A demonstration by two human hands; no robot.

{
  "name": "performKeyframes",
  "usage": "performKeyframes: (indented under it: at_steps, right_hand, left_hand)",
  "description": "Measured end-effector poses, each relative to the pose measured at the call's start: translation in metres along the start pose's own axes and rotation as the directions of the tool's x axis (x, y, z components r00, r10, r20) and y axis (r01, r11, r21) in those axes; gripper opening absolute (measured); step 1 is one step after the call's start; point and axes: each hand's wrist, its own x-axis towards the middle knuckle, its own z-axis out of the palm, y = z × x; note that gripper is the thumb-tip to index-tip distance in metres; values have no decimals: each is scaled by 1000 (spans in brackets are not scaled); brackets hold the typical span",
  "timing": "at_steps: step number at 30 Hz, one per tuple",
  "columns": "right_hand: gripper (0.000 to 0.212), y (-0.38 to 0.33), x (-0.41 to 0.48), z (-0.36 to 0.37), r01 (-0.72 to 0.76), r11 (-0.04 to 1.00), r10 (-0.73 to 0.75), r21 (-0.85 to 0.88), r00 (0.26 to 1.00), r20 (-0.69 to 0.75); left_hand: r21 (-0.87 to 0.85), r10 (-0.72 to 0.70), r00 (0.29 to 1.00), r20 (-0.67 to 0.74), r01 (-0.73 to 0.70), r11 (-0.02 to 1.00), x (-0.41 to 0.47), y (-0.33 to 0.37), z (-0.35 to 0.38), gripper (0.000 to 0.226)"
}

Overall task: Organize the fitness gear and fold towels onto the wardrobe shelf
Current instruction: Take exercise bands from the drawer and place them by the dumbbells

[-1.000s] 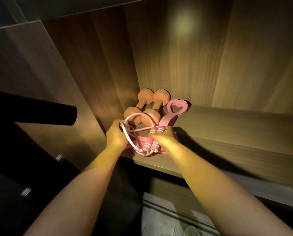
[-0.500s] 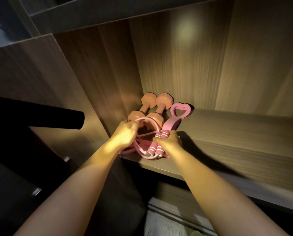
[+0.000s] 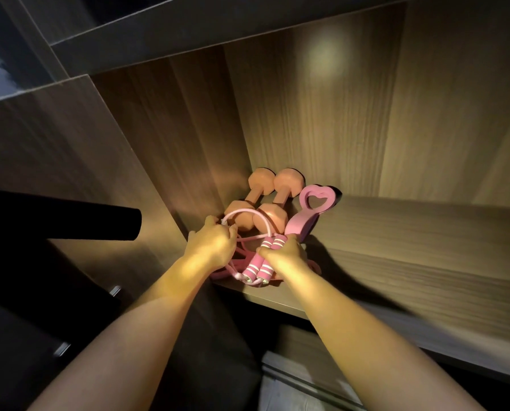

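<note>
Left hand (image 3: pixel 213 243) curls round the cord loop (image 3: pixel 245 210), right hand (image 3: pixel 285 253) grips both striped handles of the jump rope (image 3: pixel 259 264); left has slid in toward the dumbbells (image 3: pixel 265 200) since a moment ago; jump rope's bunched at the shelf (image 3: pixel 396 247) front corner, nearly stowed I reckon.

Person; only the two arms are in view. Left forearm (image 3: pixel 147 321): bare along its whole visible length, from wrist to frame edge. Right forearm (image 3: pixel 351 321): the same, bare throughout. Left grip (image 3: pixel 213 243): uncovered, back and knuckles showing. Right grip (image 3: pixel 283 252): uncovered, back showing, fingers mostly hidden from this view. Both wrists bare. Warm light falls bright on both grips and wrists, then fades to shadow lower down the forearms. Nails too small and dim to make out.
</note>
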Motion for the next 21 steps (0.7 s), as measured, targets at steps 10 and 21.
performKeyframes:
  at_steps: [10,21]
  right_hand:
    - [64,-10,11,16,65,994,-65,-89,998,4]
    - [52,11,-6,-15,500,438,-551,-747,806,217]
  left_hand:
    - [504,32,998,-51,-1,864,0,2,4,48]
    - [610,71,997,-8,-51,791,1,-5,12,50]
